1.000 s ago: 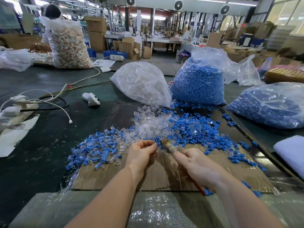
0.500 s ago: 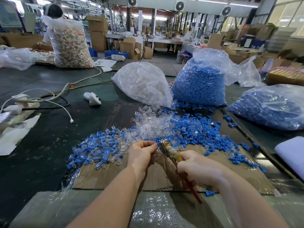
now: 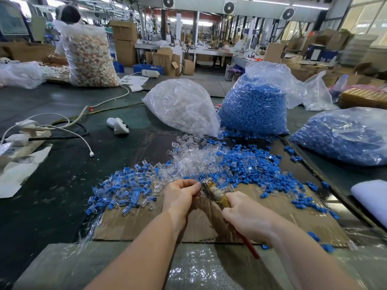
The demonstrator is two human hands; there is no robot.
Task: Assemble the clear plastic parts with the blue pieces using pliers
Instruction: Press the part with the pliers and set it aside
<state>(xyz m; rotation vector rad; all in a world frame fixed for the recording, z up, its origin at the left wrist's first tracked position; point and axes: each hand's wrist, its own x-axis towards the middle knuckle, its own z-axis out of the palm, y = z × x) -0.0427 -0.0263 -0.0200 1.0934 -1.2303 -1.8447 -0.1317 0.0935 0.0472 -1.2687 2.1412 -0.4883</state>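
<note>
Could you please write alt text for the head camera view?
The right hand grips pliers, their nose meeting the left hand, whose fingers pinch something too small to identify. Beyond lie loose blue pieces and clear plastic parts on cardboard.

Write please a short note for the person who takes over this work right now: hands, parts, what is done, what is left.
Left hand: fingers curled at the pliers' tip; the part it holds is too small to see.
Right hand: grips the pliers by the handles.
Done: assembled pieces heaped on the left of the cardboard.
Left: loose clear parts and blue pieces ahead, plus a bag of clear parts and a bag of blue pieces behind.
</note>
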